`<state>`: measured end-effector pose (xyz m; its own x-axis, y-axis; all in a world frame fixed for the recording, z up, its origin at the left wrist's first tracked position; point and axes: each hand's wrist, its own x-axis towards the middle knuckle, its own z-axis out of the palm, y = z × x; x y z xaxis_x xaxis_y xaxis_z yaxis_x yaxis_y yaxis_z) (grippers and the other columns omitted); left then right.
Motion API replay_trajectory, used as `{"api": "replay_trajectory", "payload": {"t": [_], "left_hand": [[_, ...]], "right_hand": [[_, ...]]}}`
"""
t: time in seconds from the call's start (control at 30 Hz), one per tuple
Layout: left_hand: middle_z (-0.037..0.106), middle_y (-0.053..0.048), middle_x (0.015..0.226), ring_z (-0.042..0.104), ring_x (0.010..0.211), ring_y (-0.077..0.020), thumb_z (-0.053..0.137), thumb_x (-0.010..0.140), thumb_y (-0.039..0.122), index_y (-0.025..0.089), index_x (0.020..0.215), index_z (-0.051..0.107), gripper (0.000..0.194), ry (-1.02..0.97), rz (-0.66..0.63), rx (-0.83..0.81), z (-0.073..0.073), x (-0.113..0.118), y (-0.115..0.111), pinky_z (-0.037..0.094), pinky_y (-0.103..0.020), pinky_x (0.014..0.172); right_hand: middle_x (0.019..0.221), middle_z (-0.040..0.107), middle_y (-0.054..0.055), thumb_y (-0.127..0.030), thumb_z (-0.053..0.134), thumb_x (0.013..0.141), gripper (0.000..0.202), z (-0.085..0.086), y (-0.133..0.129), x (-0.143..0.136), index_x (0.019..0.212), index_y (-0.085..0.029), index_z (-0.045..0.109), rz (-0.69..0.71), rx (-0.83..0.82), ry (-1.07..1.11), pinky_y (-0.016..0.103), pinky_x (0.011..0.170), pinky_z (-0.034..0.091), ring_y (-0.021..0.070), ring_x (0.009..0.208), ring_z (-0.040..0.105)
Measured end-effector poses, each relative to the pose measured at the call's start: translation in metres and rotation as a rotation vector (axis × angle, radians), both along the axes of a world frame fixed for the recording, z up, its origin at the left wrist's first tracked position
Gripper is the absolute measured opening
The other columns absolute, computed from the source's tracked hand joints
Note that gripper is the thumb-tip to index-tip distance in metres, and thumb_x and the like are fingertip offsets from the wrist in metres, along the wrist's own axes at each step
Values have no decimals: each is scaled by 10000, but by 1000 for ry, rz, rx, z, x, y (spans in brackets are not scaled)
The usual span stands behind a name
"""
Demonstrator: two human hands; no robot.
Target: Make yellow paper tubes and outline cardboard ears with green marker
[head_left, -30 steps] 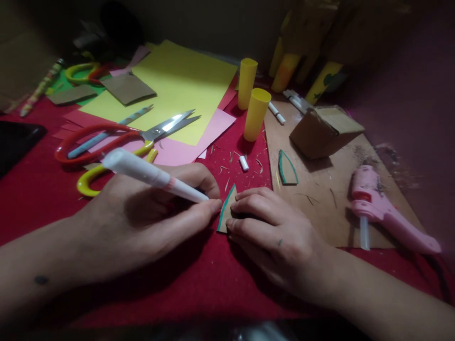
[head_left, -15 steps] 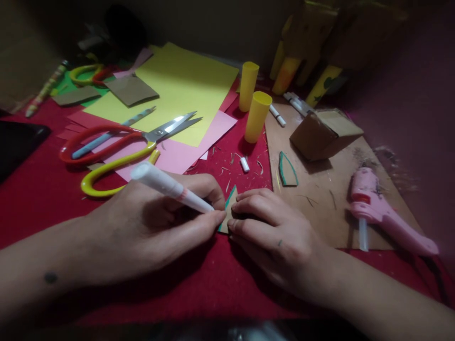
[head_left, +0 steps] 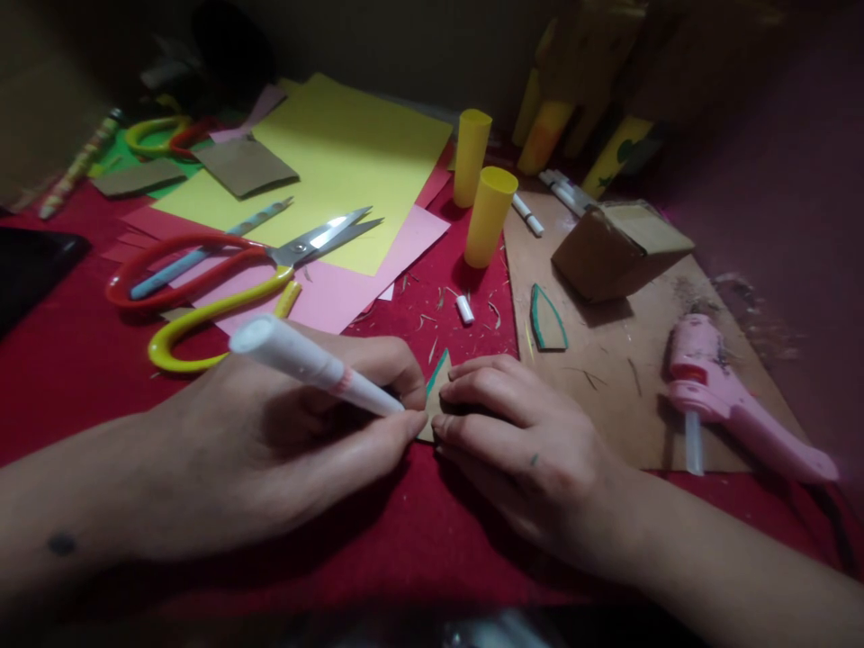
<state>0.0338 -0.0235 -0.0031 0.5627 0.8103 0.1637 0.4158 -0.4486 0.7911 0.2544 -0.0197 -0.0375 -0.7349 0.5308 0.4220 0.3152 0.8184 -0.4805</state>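
My left hand [head_left: 283, 441] is closed round a white felt-tip pen [head_left: 303, 360], its tip hidden behind my fingers at the left edge of a small pointed cardboard piece [head_left: 435, 396]. Green ink runs along the upper left edge of that piece. With bent fingers my right hand [head_left: 519, 441] grips the piece from the right and holds it on the red cloth. A white pen cap [head_left: 465, 310] lies just beyond. To the right rests a similar cardboard piece [head_left: 549, 324] with a green outline.
Red-and-yellow scissors [head_left: 290, 261] lie over pink and yellow paper [head_left: 351, 162], beside a blue pencil [head_left: 260, 216]. Two yellow paper tubes [head_left: 490, 220] stand behind. A cardboard box [head_left: 617, 252] and a pink glue gun [head_left: 735, 396] sit on a cardboard sheet [head_left: 580, 414] at right.
My left hand and the pen have shifted slightly left and down, and the pen's rear end is lower. My right hand stays on the cardboard piece. The view has shifted slightly.
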Motion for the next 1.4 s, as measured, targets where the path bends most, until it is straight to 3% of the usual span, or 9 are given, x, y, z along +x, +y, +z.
{"api": "replay_trajectory", "payload": {"t": [0.23,0.43,0.67,1.1,1.4], "left_hand": [[476,85,568,369,445,-28,602,929,156,192,683,552,254,-15,-67,120,-6,-5,1,234,-160,370],[470,82,561,383,451,-38,584,943,199,200,689,548,256,30,-70,35,-7,-7,0,372,-135,438],[446,89,524,363,447,-22,586,941,218,187,697,563,247,-2,-29,-6,-3,-7,2,193,-117,367],[447,86,538,371,447,-31,583,937,202,198,681,541,260,8,-53,-21,-7,-6,1,292,-115,394],[465,87,513,389,423,-34,596,928,224,206,686,563,245,-6,12,-14,-5,-5,2,247,-112,348]], "right_hand": [[950,689,187,-22,565,910,195,0,-1,1,887,-20,759,1,1,-11,392,766,546,263,915,609],[961,690,194,-25,572,906,189,0,-1,2,886,-17,760,0,14,1,400,770,548,271,924,613],[966,691,190,-22,571,907,188,0,0,1,891,-21,758,-5,14,-3,397,780,549,268,931,613],[944,688,184,-16,578,898,180,0,1,2,898,-14,758,3,4,6,398,775,543,263,916,609],[971,686,186,-25,571,910,184,-1,0,1,896,-25,754,-5,12,-7,389,792,547,266,955,611]]}}
